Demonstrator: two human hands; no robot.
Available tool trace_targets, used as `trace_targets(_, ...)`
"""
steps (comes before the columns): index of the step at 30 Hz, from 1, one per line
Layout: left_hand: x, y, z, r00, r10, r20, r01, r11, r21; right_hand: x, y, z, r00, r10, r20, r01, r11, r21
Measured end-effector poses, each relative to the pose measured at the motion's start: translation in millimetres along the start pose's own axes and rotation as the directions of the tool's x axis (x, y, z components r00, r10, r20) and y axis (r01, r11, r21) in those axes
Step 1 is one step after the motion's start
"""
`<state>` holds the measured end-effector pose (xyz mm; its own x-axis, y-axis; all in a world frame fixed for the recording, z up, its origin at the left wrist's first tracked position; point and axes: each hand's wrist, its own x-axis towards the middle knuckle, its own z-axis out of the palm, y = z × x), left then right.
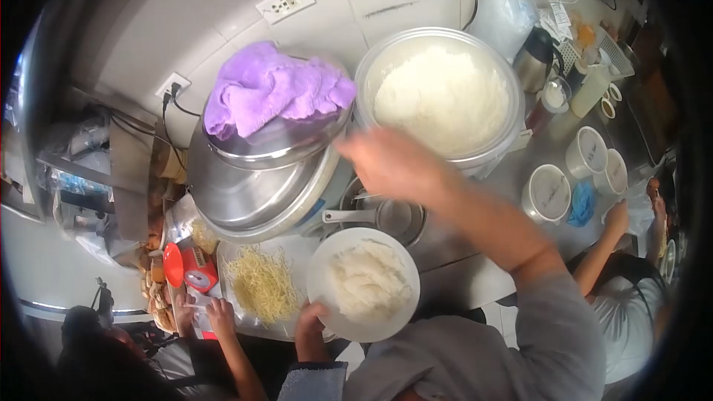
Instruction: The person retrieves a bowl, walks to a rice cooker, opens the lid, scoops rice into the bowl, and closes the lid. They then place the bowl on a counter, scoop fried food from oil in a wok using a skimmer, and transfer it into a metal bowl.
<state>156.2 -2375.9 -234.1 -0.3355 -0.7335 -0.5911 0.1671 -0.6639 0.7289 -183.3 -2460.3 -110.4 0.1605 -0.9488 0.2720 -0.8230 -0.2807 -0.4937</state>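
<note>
Motion blur smears the right hand [386, 163], which is at the near side of the open rice cooker [366, 120], close to the edge of the steel lid [267, 150]; whether its fingers are closed on anything, I cannot tell. The forearm passes over the worktop [453, 271] and covers part of it. Under that hand, the saucepan [394, 217] is partly covered, its pale handle pointing left. A purple towel [278, 93] hides much of the lid's top. The left hand [312, 321] grips the edge of the white plate [321, 293]; the fingers beneath it are out of sight. Two other people at the sides are only partly in view, and the dark rim of the lens swallows the corners.

The plate is round, held above the worktop's near edge, beside the yellow noodles [261, 284]. On it lies a loose, uneven mound of white rice [371, 280], leaving the rim bare. More rice fills the cooker, heaped and fluffy.
</note>
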Motion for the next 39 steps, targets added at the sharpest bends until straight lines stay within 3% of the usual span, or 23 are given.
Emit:
trace_targets(1, 7.6, -11.4, -19.1, 0.998, -0.021, 0.054, 0.022, 1.0, -0.016, 34.8, -4.0, -22.5, 0.996, 0.029, -0.08, -0.028, 0.999, 0.023)
trace_targets(3, 38.4, -39.4, -72.3, 0.981, -0.071, 0.18, 0.076, 0.997, -0.022, 119.8, 12.6, -12.0, 0.885, -0.169, -0.433, 0.154, 0.986, -0.069)
trace_targets(4, 26.9, -23.5, -33.4, 0.997, 0.001, 0.084, -0.006, 0.998, 0.058, 162.3, 20.1, -1.7, 0.78, -0.281, -0.559, 0.216, 0.959, -0.182)
trace_targets(5, 28.1, -24.1, -22.1, 0.995, 0.055, 0.087, -0.06, 0.997, 0.045, 176.2, 9.7, -11.9, 0.92, -0.074, -0.386, 0.073, 0.997, -0.016)
trace_targets(6, 28.5, -26.5, -17.7, 0.991, 0.103, 0.091, -0.106, 0.994, 0.034, 207.2, 9.4, -12.0, 0.997, 0.069, 0.03, -0.071, 0.994, 0.088)
trace_targets(7, 30.1, -26.2, -15.5, 0.987, 0.132, 0.09, -0.135, 0.99, 0.029, 225.9, 18.8, 12.3, 0.999, 0.009, -0.045, -0.009, 1.0, 0.0)
trace_targets(9, 33.4, -30.9, -10.6, 0.981, 0.178, 0.076, -0.179, 0.984, 0.014, 217.5, 16.0, 20.5, 0.956, 0.16, -0.245, -0.126, 0.981, 0.149)
trace_targets(12, 41.6, -45.9, -41.0, 0.984, 0.141, 0.109, -0.139, 0.99, -0.027, 227.1, 25.8, 22.1, 0.912, 0.229, -0.341, -0.138, 0.953, 0.27)
trace_targets(14, 39.6, -51.9, -65.5, 0.979, 0.156, 0.132, -0.159, 0.987, 0.018, 221.8, 22.1, -20.1, 0.922, 0.134, -0.362, -0.047, 0.97, 0.24)
trace_targets(17, 29.2, -48.0, -60.1, 0.968, 0.24, 0.078, -0.245, 0.967, 0.067, 192.7, 24.8, -100.9, 0.97, 0.036, -0.242, -0.028, 0.999, 0.036)
trace_targets(19, 15.7, -22.4, -4.0, 0.978, 0.209, -0.016, -0.21, 0.976, -0.059, 152.4, 48.3, -140.0, 0.967, -0.09, -0.238, 0.081, 0.996, -0.049)
trace_targets(21, 24.1, -25.4, -10.0, 0.985, 0.172, -0.005, -0.172, 0.984, -0.044, 99.5, 70.7, -163.1, 0.985, -0.006, -0.175, -0.012, 0.995, -0.102)
trace_targets(23, 32.0, -27.0, -9.8, 0.992, 0.125, 0.019, -0.125, 0.992, -0.006, 63.3, 110.3, -157.6, 0.99, 0.057, -0.129, -0.079, 0.983, -0.165)
trace_targets(25, 40.4, -22.3, 6.8, 0.996, 0.069, 0.056, -0.072, 0.996, 0.061, 43.5, 168.7, -127.8, 0.98, 0.073, -0.184, -0.112, 0.971, -0.212)
trace_targets(27, 43.5, -13.4, 31.7, 0.982, 0.008, 0.188, -0.019, 0.998, 0.059, 19.6, 162.1, -116.9, 0.957, 0.264, -0.122, -0.284, 0.939, -0.192)
trace_targets(31, 50.2, -19.7, 57.0, 0.959, -0.041, 0.281, 0.005, 0.992, 0.129, 12.5, 171.6, -89.1, 0.963, 0.25, -0.101, -0.265, 0.946, -0.187)
trace_targets(37, 57.2, -30.7, 91.5, 0.896, -0.139, 0.421, 0.099, 0.988, 0.116, -0.9, 180.5, -75.1, 0.961, 0.155, -0.228, -0.204, 0.956, -0.21)
trace_targets(39, 60.4, -37.2, 87.7, 0.95, -0.137, 0.28, 0.088, 0.98, 0.18, 11.6, 194.9, -67.3, 0.983, 0.099, -0.153, -0.144, 0.937, -0.319)
